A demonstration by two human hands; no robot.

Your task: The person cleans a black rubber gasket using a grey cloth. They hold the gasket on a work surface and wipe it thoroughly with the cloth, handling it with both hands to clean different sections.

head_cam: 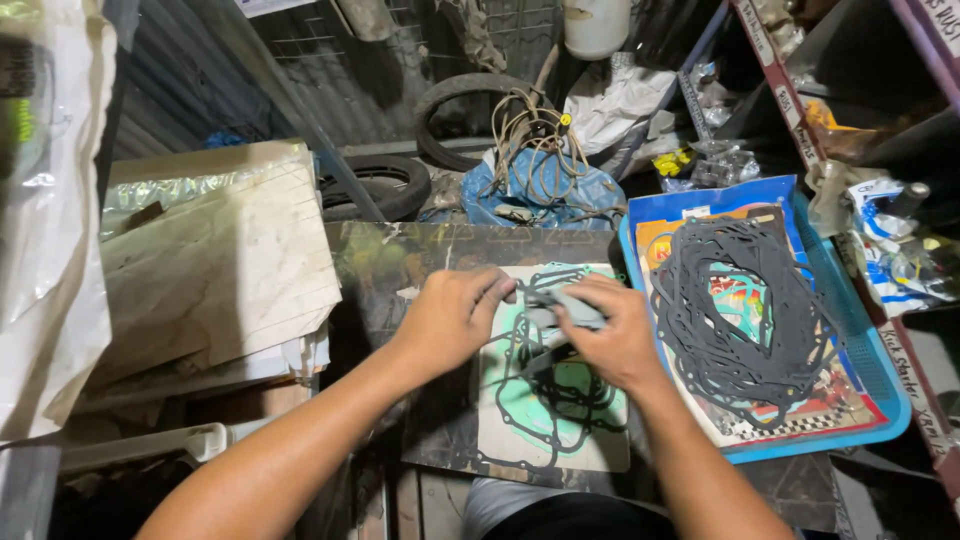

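- Step in hand, as I judge it: sorting through a gasket set, with one small grey gasket piece (562,303) held up between both hands above the card (545,420) of gaskets.
- The left hand (455,318) is curled, its fingertips pinching the left end of the grey piece; the right hand (612,338) is closed round its right end, thumb on top.
- The card lies on a dark board (400,270), directly under the hands; green and black gasket outlines (545,385) lie on it at 6 o'clock from the held piece.
- At 3 o'clock sits a blue tray (880,380) with a heap of black gaskets (735,310).
- At 9 o'clock lies a stack of stained cardboard sheets (215,260); at 12 o'clock, old tyres (385,185) and tangled cord (535,135).
- The next move, likely, calls for a light two-handed grip so the thin piece is not creased or torn.
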